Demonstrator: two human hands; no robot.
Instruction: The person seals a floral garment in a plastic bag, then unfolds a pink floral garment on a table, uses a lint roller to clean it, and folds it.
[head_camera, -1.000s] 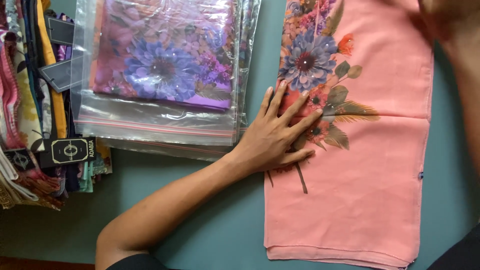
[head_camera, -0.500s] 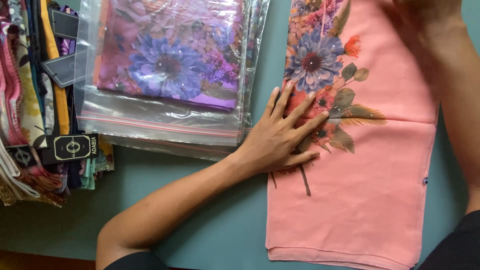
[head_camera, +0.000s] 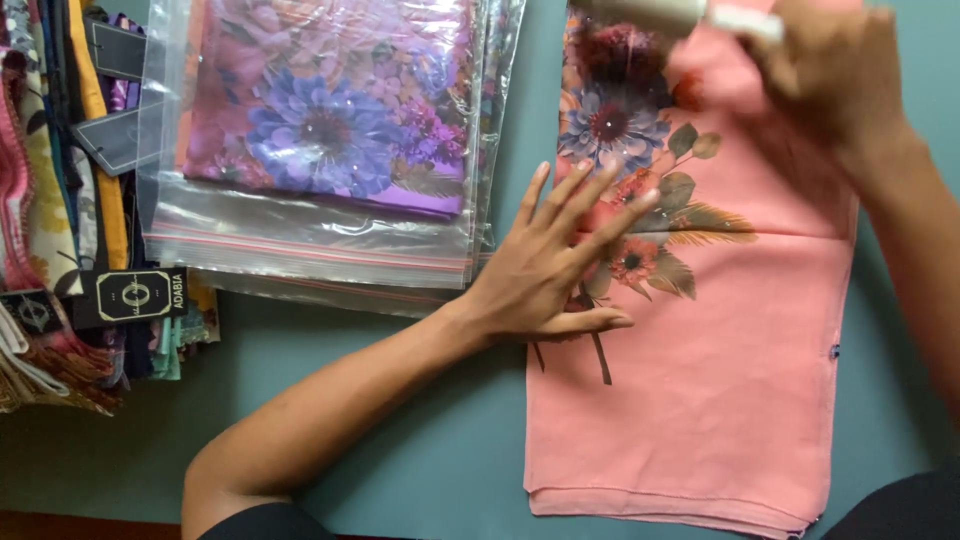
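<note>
Your left hand (head_camera: 545, 270) lies flat on the folded salmon-pink fabric with a printed flower bouquet (head_camera: 720, 330), its fingers spread apart and lifted a little at the tips, the palm near the left edge of the cloth. The fabric rests on the teal table surface (head_camera: 420, 440), folded into a long rectangle with several layers visible at its bottom edge and one horizontal crease across the middle. The print shows a large blue-violet flower, small red blossoms, and green and brown leaves on a thin stem. Your right hand (head_camera: 825, 85) is blurred above the upper part of the fabric; it seems closed on a pale cylindrical object (head_camera: 680, 12), but I cannot tell what that is. Just beside the fabric, to the left, lies a stack of clear plastic zip bags holding purple floral cloth (head_camera: 320, 150).
</note>
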